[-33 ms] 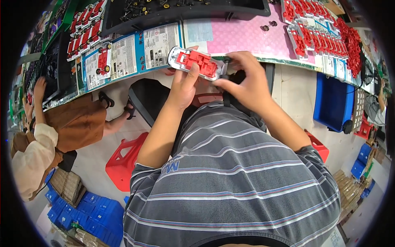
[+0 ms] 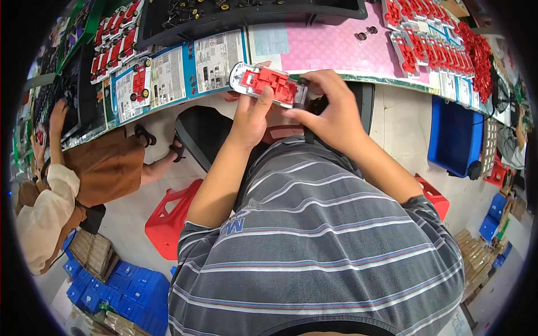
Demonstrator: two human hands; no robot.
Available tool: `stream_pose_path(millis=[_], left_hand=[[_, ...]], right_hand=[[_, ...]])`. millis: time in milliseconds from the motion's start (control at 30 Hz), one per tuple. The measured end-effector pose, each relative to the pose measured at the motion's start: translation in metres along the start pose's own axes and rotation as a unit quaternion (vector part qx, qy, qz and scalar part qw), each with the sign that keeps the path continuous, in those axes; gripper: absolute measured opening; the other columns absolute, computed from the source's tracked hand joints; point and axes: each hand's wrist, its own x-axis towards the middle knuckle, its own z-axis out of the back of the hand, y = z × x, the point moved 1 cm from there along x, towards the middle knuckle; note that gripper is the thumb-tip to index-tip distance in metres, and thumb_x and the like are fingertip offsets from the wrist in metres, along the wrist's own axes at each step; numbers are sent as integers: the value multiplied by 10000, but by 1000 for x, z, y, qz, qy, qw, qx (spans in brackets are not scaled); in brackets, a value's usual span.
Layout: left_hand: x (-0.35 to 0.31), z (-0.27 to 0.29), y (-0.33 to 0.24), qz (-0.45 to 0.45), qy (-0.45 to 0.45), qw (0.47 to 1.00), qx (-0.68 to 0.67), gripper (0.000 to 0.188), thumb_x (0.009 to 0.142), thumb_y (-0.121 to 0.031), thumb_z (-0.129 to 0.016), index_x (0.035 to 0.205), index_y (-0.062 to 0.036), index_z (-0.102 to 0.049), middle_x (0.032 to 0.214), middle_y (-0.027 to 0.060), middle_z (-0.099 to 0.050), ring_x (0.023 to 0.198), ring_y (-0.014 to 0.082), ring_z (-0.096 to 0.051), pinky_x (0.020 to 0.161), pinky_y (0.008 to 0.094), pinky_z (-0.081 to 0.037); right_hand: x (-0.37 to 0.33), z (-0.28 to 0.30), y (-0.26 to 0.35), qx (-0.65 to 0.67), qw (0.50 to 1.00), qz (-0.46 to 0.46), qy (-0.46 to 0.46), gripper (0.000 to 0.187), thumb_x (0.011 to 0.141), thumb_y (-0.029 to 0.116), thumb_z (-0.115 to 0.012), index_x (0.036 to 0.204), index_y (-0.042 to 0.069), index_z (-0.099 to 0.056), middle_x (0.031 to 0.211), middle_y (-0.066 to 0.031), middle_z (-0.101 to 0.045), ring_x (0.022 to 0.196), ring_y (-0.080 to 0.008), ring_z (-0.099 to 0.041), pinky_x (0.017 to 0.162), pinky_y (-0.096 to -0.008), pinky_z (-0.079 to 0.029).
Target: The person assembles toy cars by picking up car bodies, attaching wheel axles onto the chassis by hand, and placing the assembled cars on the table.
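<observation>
A toy car [image 2: 264, 84] with a white body and red underside faces upward at the bench's near edge. My left hand [image 2: 250, 115] is closed around its lower side, thumb on the red part. My right hand [image 2: 335, 109] pinches a wheel axle with black wheels [image 2: 301, 106] between thumb and fingers, against the car's right end. Most of the axle's bar is hidden. Another pair of black wheels on an axle [image 2: 367, 33] lies on the pink bench cover.
A black tray [image 2: 252, 18] of wheel axles stands at the back. Red-and-white toy cars line the left [image 2: 115, 42] and right [image 2: 431, 51] of the bench. A blue bin [image 2: 455, 137] stands on the floor at right; a co-worker [image 2: 56, 185] works at left.
My right hand has moved slightly left, bringing the wheel axle from just beyond the car's right end onto it. My left hand keeps nearly the same hold on the car.
</observation>
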Motion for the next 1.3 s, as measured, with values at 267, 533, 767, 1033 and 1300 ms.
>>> stream_pose_path(millis=[267,533,767,1033,1300], left_hand=[[-7,-11,-2,-8,-3,1000,7,696,1006,-414,-574,1490,-1,-294,1298,124,-530,1174,184,-552,1045,344,-426],[-10,-10,-3,8,1,997,-74,683,1017,-394,-550,1519,-50,-241,1270,112,-544,1070,185,-610,755,295,-546],[-11,-7,0,29,8,994,-104,636,1037,-330,-527,1519,-32,-238,1301,134,-536,1051,199,-609,744,314,-523],[-19,10,3,30,-23,997,-71,640,1039,-395,-494,1525,-51,-259,1303,122,-532,1052,200,-594,758,318,-502],[-20,11,3,46,-28,994,-95,671,1027,-377,-539,1530,-45,-245,1274,91,-551,1052,169,-606,744,293,-511]], right_hand=[[5,-7,-5,-54,997,18,49,739,625,255,-911,1214,-39,-575,1113,-180,-580,1053,-361,-593,920,-399,-492],[0,56,-87,-319,928,-58,-183,495,823,213,-773,1237,10,-593,1104,-188,-602,935,-315,-618,764,-383,-521],[68,85,-129,-242,956,-16,-163,147,875,113,-678,939,-14,-712,940,-170,-674,840,-333,-670,773,-413,-526],[109,117,-115,-249,937,-109,-219,211,872,213,-691,965,30,-736,960,-188,-723,837,-324,-711,755,-404,-547],[104,111,-165,-350,934,-71,-13,327,801,107,-691,1118,25,-684,1124,-262,-637,1032,-408,-633,891,-444,-517]])
